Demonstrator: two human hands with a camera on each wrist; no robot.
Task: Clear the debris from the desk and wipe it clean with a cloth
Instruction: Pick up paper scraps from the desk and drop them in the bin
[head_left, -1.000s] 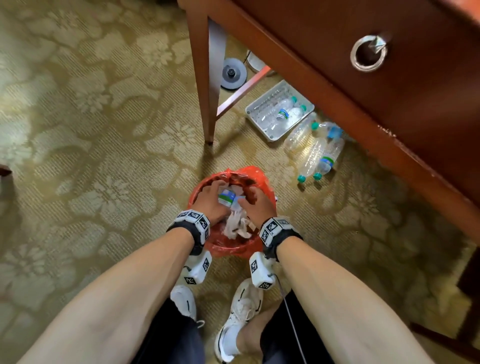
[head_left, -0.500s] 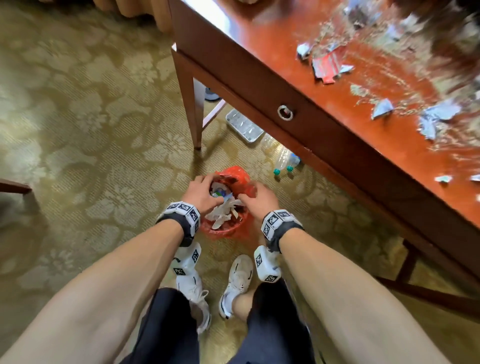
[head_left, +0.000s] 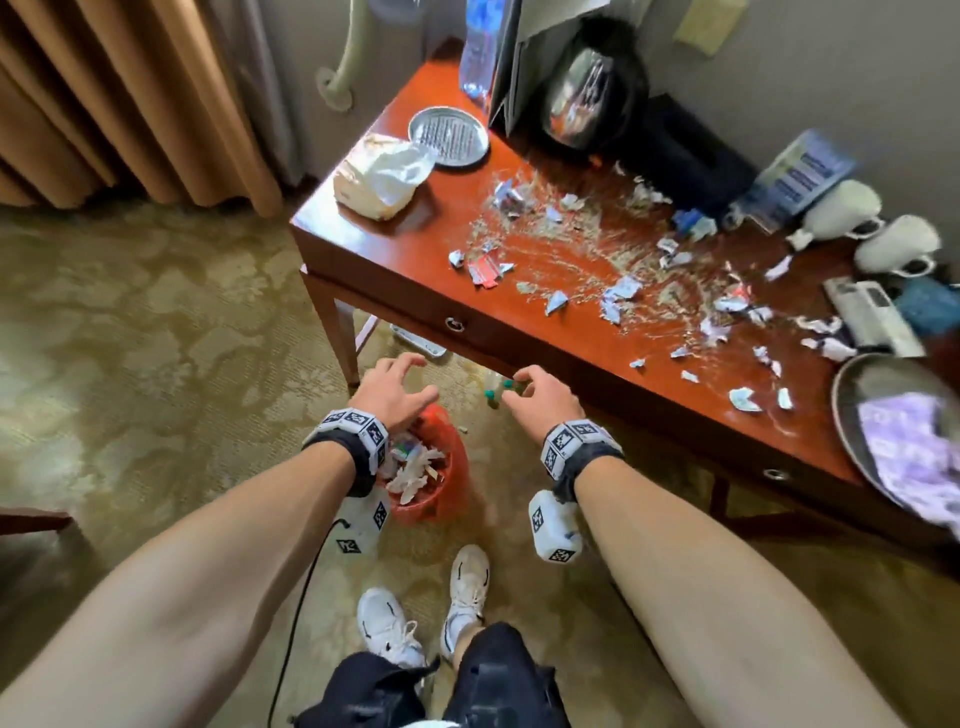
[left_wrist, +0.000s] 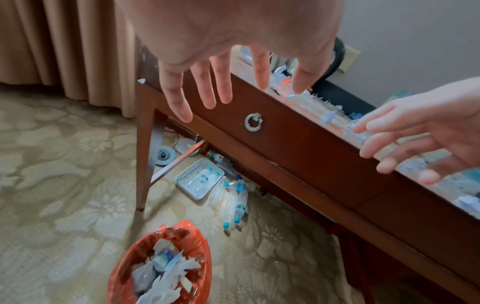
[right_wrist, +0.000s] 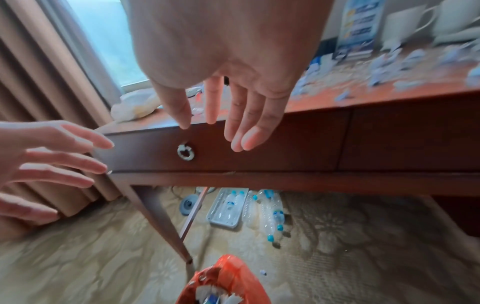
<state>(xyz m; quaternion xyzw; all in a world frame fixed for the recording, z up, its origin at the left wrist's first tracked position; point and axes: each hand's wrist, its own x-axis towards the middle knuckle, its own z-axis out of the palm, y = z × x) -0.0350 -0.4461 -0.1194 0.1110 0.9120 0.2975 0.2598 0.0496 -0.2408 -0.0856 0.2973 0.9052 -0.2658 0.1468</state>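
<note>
Torn paper scraps and crumbs (head_left: 613, 270) lie scattered over the red-brown desk (head_left: 415, 249). On the carpet below stands an orange-lined waste bin (head_left: 441, 467) stuffed with paper, also in the left wrist view (left_wrist: 161, 265) and the right wrist view (right_wrist: 226, 281). My left hand (head_left: 395, 387) hovers above the bin with fingers spread and empty (left_wrist: 207, 86). My right hand (head_left: 535, 392) hangs in the air before the desk's drawer front, fingers relaxed, holding nothing (right_wrist: 228, 119). A purple patterned cloth (head_left: 914, 457) lies in a metal tray at the right edge.
Empty bottles (left_wrist: 233, 197) and a white basket (left_wrist: 200, 179) lie under the desk. On the desk stand a tissue pack (head_left: 382, 174), a round metal dish (head_left: 449, 136), a water bottle (head_left: 480, 47), a black kettle (head_left: 592, 88), white cups (head_left: 898, 244) and a remote (head_left: 867, 314). Curtains (head_left: 119, 98) hang at left.
Both hands have come up out of the bin, empty and with fingers spread. The view has swung up from the floor to the desk top.
</note>
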